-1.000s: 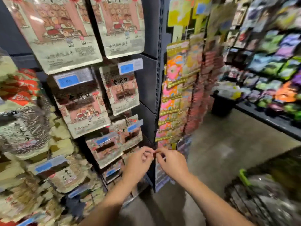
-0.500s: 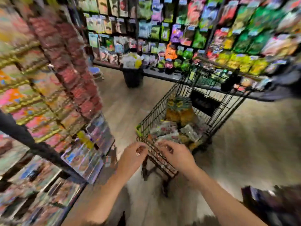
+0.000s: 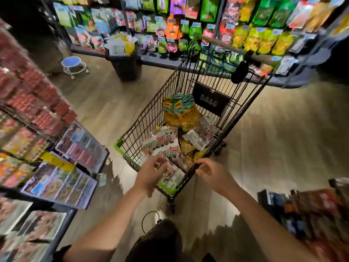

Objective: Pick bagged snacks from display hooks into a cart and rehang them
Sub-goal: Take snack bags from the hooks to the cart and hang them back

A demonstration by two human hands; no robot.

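Note:
A black wire cart [image 3: 149, 118] with a green corner stands on the floor in front of me. It holds several snack bags: white and red ones [image 3: 162, 140] at the near end and yellow and green ones [image 3: 181, 112] further in. A bag with a green edge [image 3: 170, 181] lies against the near wall of the cart. My left hand [image 3: 151, 173] hovers just over that bag, fingers relaxed and slightly spread. By the cart's near right rim is my right hand [image 3: 210, 172], fingers loosely curled with nothing seen in them.
Hook displays of bagged snacks [image 3: 28, 110] line my left side, and more bags [image 3: 245, 25] hang along the far wall. A black bin [image 3: 124, 63] and a small blue stool [image 3: 74, 65] stand beyond the cart. Another rack [image 3: 311, 214] is at my lower right.
I have turned from the left hook display to face the cart. Both hands, which pinched together at a hook a second ago, now sit apart over the cart's near end.

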